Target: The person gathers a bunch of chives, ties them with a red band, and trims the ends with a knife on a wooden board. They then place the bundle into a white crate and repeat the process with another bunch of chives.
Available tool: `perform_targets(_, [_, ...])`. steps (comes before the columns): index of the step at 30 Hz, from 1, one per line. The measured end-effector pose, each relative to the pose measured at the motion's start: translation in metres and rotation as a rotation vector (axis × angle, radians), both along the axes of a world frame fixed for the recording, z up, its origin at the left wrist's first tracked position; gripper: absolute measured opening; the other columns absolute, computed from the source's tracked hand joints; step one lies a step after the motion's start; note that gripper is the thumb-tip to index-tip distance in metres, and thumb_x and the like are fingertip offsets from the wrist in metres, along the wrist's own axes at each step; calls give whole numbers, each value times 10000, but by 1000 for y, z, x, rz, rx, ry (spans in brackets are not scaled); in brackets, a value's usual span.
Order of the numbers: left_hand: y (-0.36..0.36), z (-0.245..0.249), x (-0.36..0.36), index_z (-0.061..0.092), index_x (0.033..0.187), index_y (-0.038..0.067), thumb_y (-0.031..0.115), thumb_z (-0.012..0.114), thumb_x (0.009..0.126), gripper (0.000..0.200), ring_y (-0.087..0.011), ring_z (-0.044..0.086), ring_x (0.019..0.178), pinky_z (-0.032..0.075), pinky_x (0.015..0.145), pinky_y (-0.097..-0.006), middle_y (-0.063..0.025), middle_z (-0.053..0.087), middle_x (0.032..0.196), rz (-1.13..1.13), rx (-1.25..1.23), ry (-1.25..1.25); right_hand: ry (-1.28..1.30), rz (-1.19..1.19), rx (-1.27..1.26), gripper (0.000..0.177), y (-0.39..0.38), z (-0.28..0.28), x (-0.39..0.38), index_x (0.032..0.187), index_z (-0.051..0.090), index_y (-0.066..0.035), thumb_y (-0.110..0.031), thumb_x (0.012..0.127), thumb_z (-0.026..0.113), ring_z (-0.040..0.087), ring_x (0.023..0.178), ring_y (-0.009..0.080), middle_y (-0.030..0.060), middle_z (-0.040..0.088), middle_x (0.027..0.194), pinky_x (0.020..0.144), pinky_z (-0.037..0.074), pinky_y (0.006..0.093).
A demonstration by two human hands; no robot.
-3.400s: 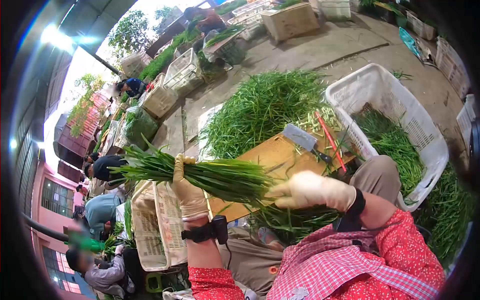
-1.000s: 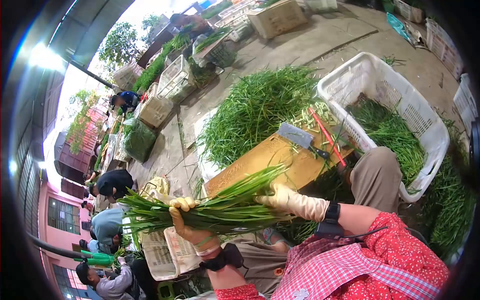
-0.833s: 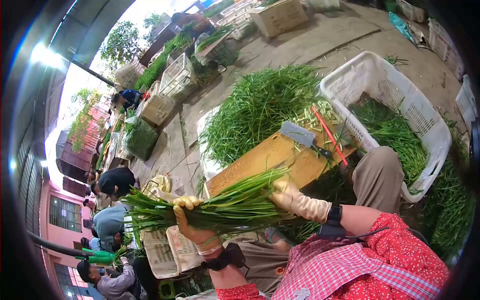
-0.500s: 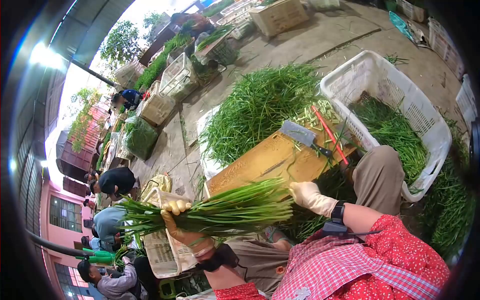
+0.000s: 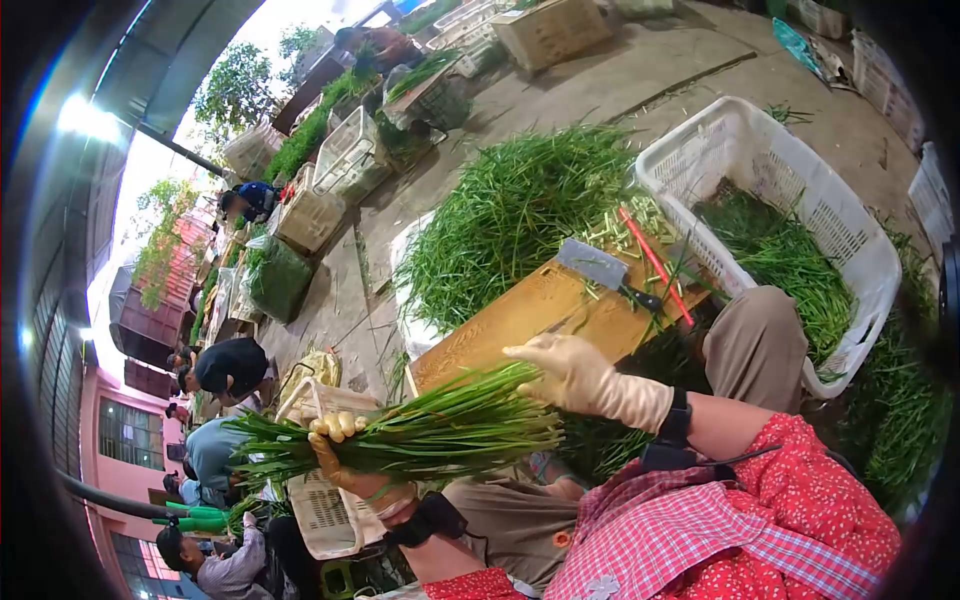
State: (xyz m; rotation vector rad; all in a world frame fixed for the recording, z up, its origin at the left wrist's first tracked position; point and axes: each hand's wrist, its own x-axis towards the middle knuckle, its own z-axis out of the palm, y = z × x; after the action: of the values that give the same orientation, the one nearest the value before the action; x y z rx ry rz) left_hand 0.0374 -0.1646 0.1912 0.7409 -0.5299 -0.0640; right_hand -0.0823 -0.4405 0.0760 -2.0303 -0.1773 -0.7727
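Observation:
A thick bunch of long green stalks (image 5: 450,425) lies across the view, with my gloved left hand (image 5: 350,455) wrapped round it near its left part. My gloved right hand (image 5: 580,378) is at the upper right end of the bunch, its fingers partly spread and touching or just above the stalks. Beyond it is a wooden board (image 5: 500,330) that bears a cleaver (image 5: 592,263) and a red stick (image 5: 655,262). A large heap of loose greens (image 5: 520,215) lies behind the board.
At the right stands a white crate (image 5: 740,150) with greens inside. Behind my left hand is another crate (image 5: 325,510). Several people sit or bend at the left, one in a striped shirt (image 5: 235,575). More crates (image 5: 350,155) and a filled bag (image 5: 277,280) stand farther back.
My right hand has moved left, over the end of the bunch, and its fingers have spread. My left hand, still round the bunch, has shifted slightly left.

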Motion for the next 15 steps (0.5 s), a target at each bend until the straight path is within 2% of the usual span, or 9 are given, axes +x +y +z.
perform_targets(1, [-5, 1, -2, 541, 993, 100, 294, 538, 1035, 198, -124, 453, 773, 460, 756, -298, 14, 427, 804, -29, -4, -6, -3, -6, -23, 311, 5, 1, 5, 1127, 664, -129, -267, 855, 723, 649, 881, 331, 119, 671, 965, 764, 524, 418])
perform_targets(5, [-2, 5, -1, 513, 983, 100, 283, 532, 1039, 192, -124, 453, 757, 449, 748, -295, 18, 431, 791, -147, -29, -47, 83, -51, 14, 176, 9, -18, 2, 861, 674, -101, -276, 869, 689, 650, 788, 327, 102, 658, 834, 692, 523, 413])
perform_targets(7, [8, 8, 2, 493, 931, 114, 265, 526, 1040, 189, -117, 444, 728, 437, 732, -286, 28, 436, 782, -199, -67, -60, 261, -92, -105, 165, -1, -58, -9, 874, 680, -100, -265, 874, 671, 661, 801, 329, 104, 671, 848, 686, 533, 421])
perform_targets(8, [13, 11, 2, 485, 918, 119, 260, 528, 1039, 191, -115, 441, 720, 439, 733, -289, 29, 435, 777, -248, -85, -75, 588, -109, -349, 162, -10, -70, -16, 923, 708, -104, -250, 864, 666, 688, 839, 335, 102, 704, 876, 690, 553, 420])
perform_targets(9, [16, 15, 3, 477, 905, 124, 256, 530, 1037, 194, -113, 438, 712, 441, 733, -292, 31, 434, 773, -299, -103, -91, 880, 4, -487, 194, -24, -91, -22, 954, 728, -101, -244, 836, 672, 705, 874, 347, 114, 729, 901, 706, 569, 427])
perform_targets(10, [18, 18, 5, 470, 891, 129, 251, 532, 1036, 199, -111, 434, 704, 443, 734, -294, 32, 433, 769, -351, -123, -108, 1228, 98, -515, 219, -31, -119, -21, 944, 737, -89, -255, 817, 671, 711, 869, 356, 142, 733, 904, 700, 569, 448])
perform_targets(13, [21, 16, 7, 451, 863, 141, 227, 563, 1020, 211, -87, 431, 676, 431, 691, -276, 48, 416, 728, -354, -171, -102, 1017, 14, -487, 316, -38, -99, -38, 1110, 636, -68, -242, 848, 667, 689, 912, 363, 127, 717, 956, 771, 556, 465])
perform_targets(14, [21, 16, 8, 448, 857, 141, 223, 573, 1015, 218, -80, 430, 664, 423, 669, -267, 51, 409, 712, -345, -187, -107, 943, 0, -414, 391, -39, -72, -35, 1182, 612, -68, -228, 832, 680, 677, 966, 361, 153, 696, 1080, 808, 550, 463])
perform_targets(15, [24, 16, 11, 446, 849, 155, 227, 579, 1012, 222, -82, 439, 666, 446, 695, -273, 53, 416, 716, -364, -187, -99, 683, -10, -330, 462, -37, -60, -33, 1245, 584, -72, -241, 827, 689, 665, 1013, 353, 173, 658, 1173, 848, 542, 459])
